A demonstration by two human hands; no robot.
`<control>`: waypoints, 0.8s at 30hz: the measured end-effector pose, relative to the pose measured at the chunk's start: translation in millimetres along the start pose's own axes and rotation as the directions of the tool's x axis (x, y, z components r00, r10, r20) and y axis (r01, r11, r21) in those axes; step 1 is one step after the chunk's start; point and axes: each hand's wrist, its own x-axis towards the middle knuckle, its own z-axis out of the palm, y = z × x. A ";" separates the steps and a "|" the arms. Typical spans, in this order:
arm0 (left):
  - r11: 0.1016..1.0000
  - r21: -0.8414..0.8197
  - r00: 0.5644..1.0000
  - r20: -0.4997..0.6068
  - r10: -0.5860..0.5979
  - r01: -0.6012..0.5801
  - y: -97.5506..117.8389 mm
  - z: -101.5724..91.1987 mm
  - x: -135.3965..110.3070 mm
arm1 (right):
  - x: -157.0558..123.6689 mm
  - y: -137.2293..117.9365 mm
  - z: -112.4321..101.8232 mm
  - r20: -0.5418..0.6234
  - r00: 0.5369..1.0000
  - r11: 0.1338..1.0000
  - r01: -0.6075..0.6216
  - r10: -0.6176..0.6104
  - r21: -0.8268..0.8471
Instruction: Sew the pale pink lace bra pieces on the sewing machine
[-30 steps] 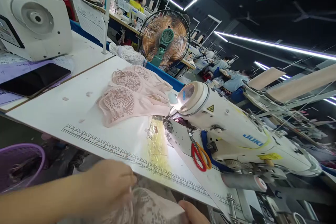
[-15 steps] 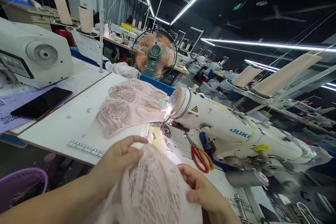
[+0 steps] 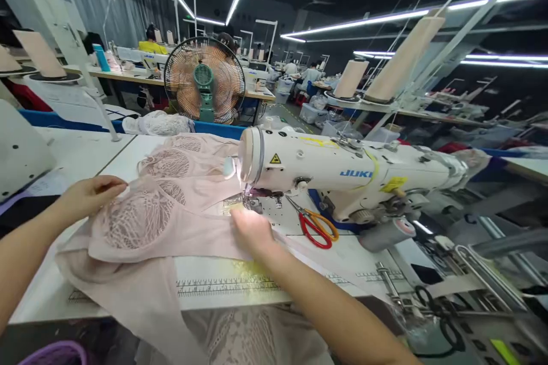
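A pale pink lace bra [image 3: 137, 222] lies spread across the front of the white sewing table, part of it hanging over the edge. My left hand [image 3: 92, 197] pinches its upper left edge beside the lace cup. Close to the needle area of the JUKI sewing machine [image 3: 317, 165], my right hand [image 3: 254, 231] is closed on the bra's band; its fingertips are partly hidden. Behind lie more pink lace bras [image 3: 171, 161], partly covered by the front one. Red and orange-handled scissors [image 3: 317, 228] rest right of my right hand.
A ruler strip [image 3: 214, 287] runs along the table's front edge. A grey thread cone [image 3: 387, 235] lies under the machine arm. A large fan [image 3: 204, 80] stands behind the table. Beige thread cones [image 3: 405, 60] sit on a rack at right. A purple basket [image 3: 55, 353] is at lower left.
The lace bra held up near me is now laid out on the table. My left hand has moved left, my right hand forward toward the needle. The view has turned right.
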 end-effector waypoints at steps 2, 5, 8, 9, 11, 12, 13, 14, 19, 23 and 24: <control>0.996 0.028 0.992 -0.100 -0.079 0.082 16.9 -6.3 2.0 | 4.6 -3.3 3.2 -0.038 0.999 0.999 -0.016 0.014 -0.047; 0.999 0.003 0.987 -0.156 0.046 -0.047 85.1 6.5 -5.4 | 8.3 -2.8 6.0 -0.086 0.996 0.994 -0.030 0.021 -0.102; 0.940 -0.094 0.928 0.154 0.338 -0.327 158.6 50.4 -12.7 | 7.0 0.5 9.0 -0.081 0.997 0.988 -0.025 0.013 -0.151; 0.922 -0.117 0.899 0.209 0.385 -0.368 176.0 67.6 -12.9 | 4.4 1.8 9.9 -0.072 0.997 0.986 -0.020 0.008 -0.165; 0.880 -0.158 0.855 0.215 0.473 -0.447 196.3 98.3 -10.1 | -5.3 4.8 11.0 -0.061 0.998 0.982 -0.007 -0.005 -0.188; 0.859 -0.163 0.838 0.195 0.510 -0.485 200.0 110.2 -7.6 | -12.4 7.0 11.2 -0.059 0.998 0.981 0.002 -0.014 -0.196; 0.838 -0.158 0.822 0.170 0.544 -0.522 200.7 119.3 -4.8 | -20.7 9.7 11.5 -0.058 0.998 0.980 0.013 -0.025 -0.201; 0.819 -0.147 0.807 0.148 0.572 -0.554 199.5 125.7 -1.9 | -29.9 13.0 11.9 -0.054 0.998 0.979 0.024 -0.036 -0.203; 0.785 -0.065 0.780 0.092 0.619 -0.615 194.8 133.3 10.3 | -70.4 34.0 22.4 -0.188 0.966 0.982 0.160 -0.176 -0.098; 0.789 -0.033 0.784 0.101 0.613 -0.613 201.8 135.4 19.6 | -82.4 42.1 32.3 -0.327 0.913 0.967 0.253 -0.244 -0.016; 0.791 -0.030 0.784 0.110 0.611 -0.612 203.2 136.1 21.6 | -83.4 42.2 33.1 -0.336 0.909 0.966 0.258 -0.246 -0.010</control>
